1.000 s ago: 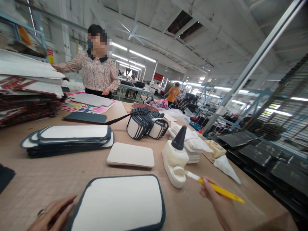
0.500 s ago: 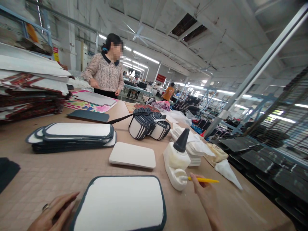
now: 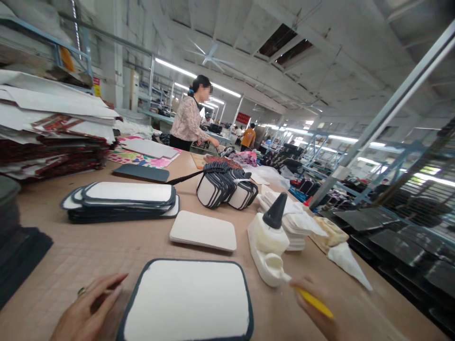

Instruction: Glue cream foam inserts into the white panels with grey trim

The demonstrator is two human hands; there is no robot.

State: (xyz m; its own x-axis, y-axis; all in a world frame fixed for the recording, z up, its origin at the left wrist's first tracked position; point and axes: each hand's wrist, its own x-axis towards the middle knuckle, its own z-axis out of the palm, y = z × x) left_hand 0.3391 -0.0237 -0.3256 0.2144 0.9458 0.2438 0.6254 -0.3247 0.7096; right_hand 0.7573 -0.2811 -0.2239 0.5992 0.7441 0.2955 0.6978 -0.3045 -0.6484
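Observation:
In front of me lies a white panel with a dark border (image 3: 186, 300), its corners rounded. My left hand (image 3: 88, 305), a ring on one finger, rests on the tabletop just left of that panel, its fingers apart and holding nothing. A yellow-handled brush (image 3: 314, 303) is gripped in my right hand (image 3: 311, 296), which is smeared by motion. The brush's pale tip is at the lip of the small cup at the foot of a whitish plastic bottle (image 3: 268, 239) with a black cone cap. Behind the panel sits a small stack of plain white boards (image 3: 202, 232).
Dark-edged panels (image 3: 124, 194) are stacked at left, with a tied bundle of similar pieces (image 3: 225, 187) farther back. Dark sheets (image 3: 21, 255) are piled at the left edge. White pieces (image 3: 293, 220) lie behind the bottle. A person in a patterned shirt (image 3: 185, 121) stands across the table.
My right hand has drawn the brush out of the bottle's cup, and its handle now slants downward. The person opposite has turned and reaches to the right. The view has shifted slightly left.

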